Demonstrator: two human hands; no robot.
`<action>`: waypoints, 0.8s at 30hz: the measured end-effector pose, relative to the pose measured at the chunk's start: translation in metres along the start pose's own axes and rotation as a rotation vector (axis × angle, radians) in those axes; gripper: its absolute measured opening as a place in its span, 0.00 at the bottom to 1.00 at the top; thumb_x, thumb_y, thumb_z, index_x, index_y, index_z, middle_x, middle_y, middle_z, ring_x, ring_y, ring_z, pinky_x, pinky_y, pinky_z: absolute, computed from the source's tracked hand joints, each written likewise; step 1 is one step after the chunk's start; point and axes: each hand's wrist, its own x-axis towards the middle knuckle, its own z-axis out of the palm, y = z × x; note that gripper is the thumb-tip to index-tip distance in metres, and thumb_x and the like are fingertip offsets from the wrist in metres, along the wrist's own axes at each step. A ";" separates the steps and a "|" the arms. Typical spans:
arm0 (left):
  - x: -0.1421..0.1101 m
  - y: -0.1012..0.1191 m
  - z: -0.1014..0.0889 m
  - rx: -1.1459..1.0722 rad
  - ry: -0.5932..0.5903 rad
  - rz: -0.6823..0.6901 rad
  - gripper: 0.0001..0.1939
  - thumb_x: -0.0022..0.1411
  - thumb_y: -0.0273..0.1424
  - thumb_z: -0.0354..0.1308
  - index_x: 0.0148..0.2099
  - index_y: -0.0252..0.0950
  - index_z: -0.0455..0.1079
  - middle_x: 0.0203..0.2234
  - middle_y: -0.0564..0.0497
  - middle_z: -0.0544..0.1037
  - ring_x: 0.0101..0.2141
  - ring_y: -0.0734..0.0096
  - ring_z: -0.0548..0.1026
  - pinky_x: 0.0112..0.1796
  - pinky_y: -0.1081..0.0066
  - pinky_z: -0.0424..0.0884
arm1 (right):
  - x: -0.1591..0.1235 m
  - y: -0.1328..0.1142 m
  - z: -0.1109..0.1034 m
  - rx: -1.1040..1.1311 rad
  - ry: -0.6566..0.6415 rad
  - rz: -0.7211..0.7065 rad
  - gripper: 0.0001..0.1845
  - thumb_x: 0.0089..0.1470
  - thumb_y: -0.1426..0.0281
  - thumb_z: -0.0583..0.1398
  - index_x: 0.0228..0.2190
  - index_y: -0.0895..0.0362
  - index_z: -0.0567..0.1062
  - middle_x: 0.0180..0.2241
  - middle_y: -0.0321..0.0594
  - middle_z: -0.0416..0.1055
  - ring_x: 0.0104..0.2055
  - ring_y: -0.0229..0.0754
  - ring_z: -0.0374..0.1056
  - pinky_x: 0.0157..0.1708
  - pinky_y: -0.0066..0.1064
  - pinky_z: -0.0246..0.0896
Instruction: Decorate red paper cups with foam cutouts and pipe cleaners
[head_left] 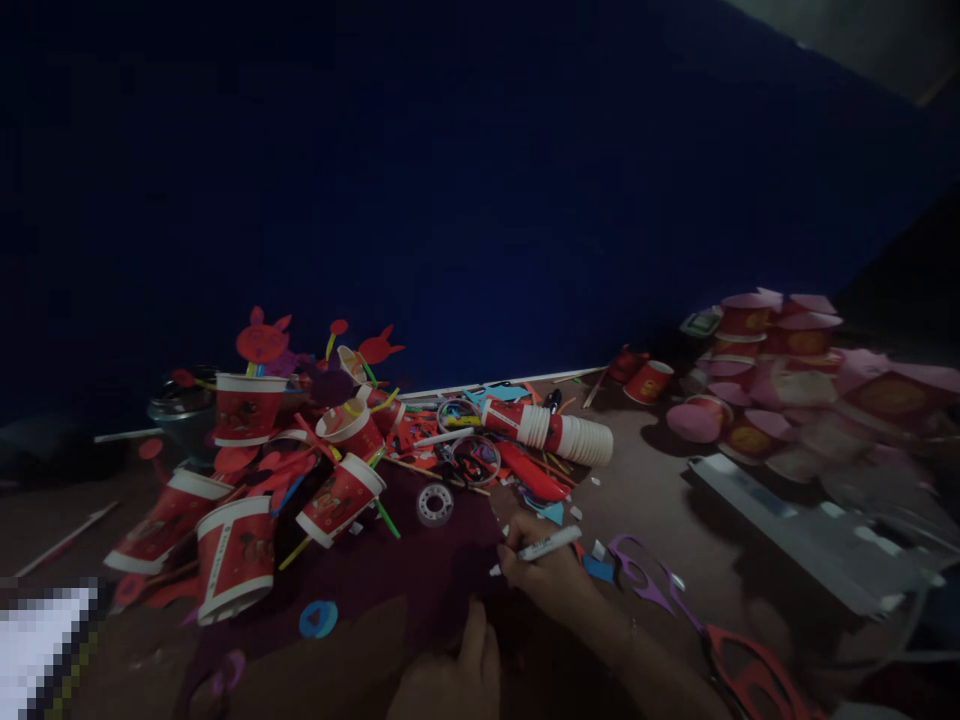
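My right hand point(544, 570) is closed on a white marker pen point(546, 546), its tip down on a dark purple sheet point(420, 570) spread over the table. My left hand point(450, 675) rests at the bottom edge on the same sheet, thumb raised; its fingers are mostly out of view. A roll of clear tape point(435, 504) lies just beyond the sheet's far edge. Purple-handled scissors point(645, 578) lie to the right of my right hand.
A heap of red paper cups point(240, 545) with sticks and red cut-outs fills the left. A lying stack of cups point(559, 432) sits mid-table. Pink-lidded cups point(757, 370) pile at the right, by a grey tray point(795, 535). Red-handled scissors point(750, 670) lie bottom right. A blue wall stands behind.
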 end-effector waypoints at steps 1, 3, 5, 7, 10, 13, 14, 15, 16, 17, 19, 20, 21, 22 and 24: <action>0.000 0.000 0.000 -0.001 0.002 -0.001 0.19 0.58 0.22 0.49 0.51 0.36 0.68 0.45 0.36 0.74 0.18 0.76 0.74 0.19 0.78 0.68 | 0.000 -0.001 0.000 -0.004 0.000 0.007 0.10 0.42 0.72 0.56 0.16 0.54 0.60 0.13 0.28 0.58 0.17 0.32 0.52 0.16 0.23 0.45; 0.000 0.000 0.000 -0.001 0.005 -0.002 0.19 0.58 0.22 0.49 0.51 0.36 0.69 0.45 0.36 0.74 0.18 0.76 0.74 0.19 0.77 0.69 | -0.001 -0.003 -0.001 -0.006 -0.013 0.025 0.10 0.42 0.72 0.56 0.16 0.54 0.60 0.13 0.28 0.58 0.17 0.32 0.52 0.16 0.24 0.45; 0.001 0.001 0.000 0.000 0.002 0.001 0.18 0.58 0.21 0.49 0.50 0.36 0.69 0.46 0.37 0.74 0.18 0.76 0.74 0.19 0.77 0.69 | -0.001 -0.005 -0.001 -0.001 -0.035 0.041 0.10 0.42 0.73 0.56 0.16 0.54 0.60 0.13 0.29 0.59 0.16 0.33 0.54 0.16 0.24 0.46; 0.001 0.001 0.000 0.005 -0.004 0.006 0.18 0.58 0.21 0.49 0.50 0.36 0.69 0.46 0.37 0.74 0.17 0.76 0.74 0.19 0.77 0.70 | -0.001 -0.007 -0.002 0.009 -0.050 0.055 0.09 0.42 0.73 0.56 0.16 0.54 0.60 0.13 0.29 0.60 0.16 0.33 0.54 0.16 0.24 0.46; 0.000 0.000 -0.001 0.015 -0.010 0.006 0.20 0.58 0.20 0.49 0.51 0.37 0.69 0.46 0.37 0.74 0.17 0.75 0.74 0.19 0.77 0.70 | 0.000 -0.008 -0.003 0.030 -0.042 0.063 0.09 0.43 0.71 0.55 0.17 0.54 0.60 0.12 0.29 0.61 0.16 0.33 0.55 0.16 0.24 0.47; 0.000 0.000 -0.002 0.013 -0.014 0.003 0.20 0.57 0.20 0.48 0.51 0.36 0.68 0.46 0.35 0.74 0.18 0.75 0.74 0.19 0.77 0.70 | 0.000 -0.008 -0.003 0.007 -0.010 0.029 0.10 0.44 0.70 0.55 0.17 0.54 0.60 0.13 0.29 0.60 0.17 0.33 0.54 0.17 0.24 0.48; 0.000 0.000 -0.003 0.010 -0.013 0.004 0.20 0.57 0.20 0.49 0.51 0.35 0.68 0.45 0.35 0.74 0.18 0.75 0.74 0.19 0.77 0.70 | 0.000 -0.008 -0.003 0.002 -0.008 0.022 0.10 0.43 0.70 0.56 0.16 0.54 0.60 0.13 0.29 0.60 0.17 0.33 0.54 0.17 0.24 0.47; 0.000 0.000 -0.003 0.008 -0.011 0.005 0.20 0.57 0.20 0.49 0.51 0.35 0.69 0.45 0.35 0.74 0.18 0.75 0.74 0.19 0.77 0.70 | -0.001 -0.008 -0.002 0.003 -0.012 0.023 0.10 0.43 0.71 0.56 0.16 0.54 0.60 0.13 0.29 0.59 0.17 0.33 0.53 0.17 0.24 0.47; 0.000 0.000 -0.002 0.007 -0.008 0.007 0.20 0.57 0.20 0.49 0.50 0.35 0.69 0.45 0.35 0.74 0.18 0.75 0.74 0.19 0.77 0.70 | -0.001 -0.009 -0.002 0.011 -0.024 0.029 0.10 0.43 0.71 0.56 0.16 0.54 0.60 0.13 0.29 0.59 0.17 0.33 0.53 0.17 0.24 0.47; 0.000 0.000 -0.002 0.009 -0.003 0.009 0.19 0.57 0.20 0.49 0.50 0.35 0.69 0.45 0.35 0.74 0.18 0.75 0.74 0.19 0.77 0.69 | -0.001 -0.009 -0.002 0.024 -0.039 0.037 0.10 0.43 0.71 0.56 0.16 0.54 0.60 0.13 0.29 0.59 0.16 0.33 0.53 0.16 0.24 0.46; 0.000 0.000 -0.001 0.015 0.006 0.012 0.19 0.58 0.20 0.49 0.50 0.36 0.69 0.45 0.37 0.74 0.17 0.76 0.74 0.18 0.77 0.69 | -0.001 -0.010 -0.002 0.047 -0.057 0.054 0.09 0.42 0.71 0.56 0.16 0.54 0.60 0.12 0.29 0.61 0.16 0.33 0.54 0.16 0.24 0.46; 0.000 0.000 -0.001 0.019 0.010 0.013 0.19 0.58 0.20 0.49 0.50 0.36 0.69 0.45 0.37 0.74 0.17 0.76 0.74 0.18 0.78 0.70 | -0.001 -0.010 -0.002 0.052 -0.059 0.056 0.09 0.43 0.71 0.56 0.16 0.54 0.60 0.12 0.29 0.61 0.16 0.33 0.54 0.16 0.24 0.47; 0.000 0.000 0.000 0.021 0.014 0.013 0.19 0.58 0.20 0.49 0.50 0.36 0.69 0.45 0.37 0.74 0.17 0.76 0.74 0.18 0.77 0.70 | -0.001 -0.010 -0.002 0.057 -0.056 0.055 0.09 0.43 0.71 0.56 0.16 0.54 0.60 0.12 0.30 0.62 0.16 0.33 0.55 0.16 0.24 0.47; 0.000 0.000 0.001 0.023 0.018 0.013 0.19 0.58 0.20 0.49 0.50 0.36 0.69 0.45 0.37 0.74 0.17 0.76 0.74 0.19 0.77 0.70 | -0.001 -0.010 -0.002 0.055 -0.049 0.052 0.09 0.44 0.70 0.55 0.17 0.54 0.60 0.13 0.30 0.62 0.16 0.33 0.55 0.17 0.24 0.47; 0.000 0.000 0.003 0.025 0.021 0.016 0.19 0.58 0.20 0.49 0.51 0.37 0.69 0.46 0.37 0.74 0.17 0.76 0.74 0.19 0.77 0.71 | -0.001 -0.009 -0.002 0.040 -0.045 0.045 0.09 0.44 0.70 0.56 0.17 0.54 0.60 0.13 0.30 0.62 0.16 0.33 0.55 0.17 0.24 0.48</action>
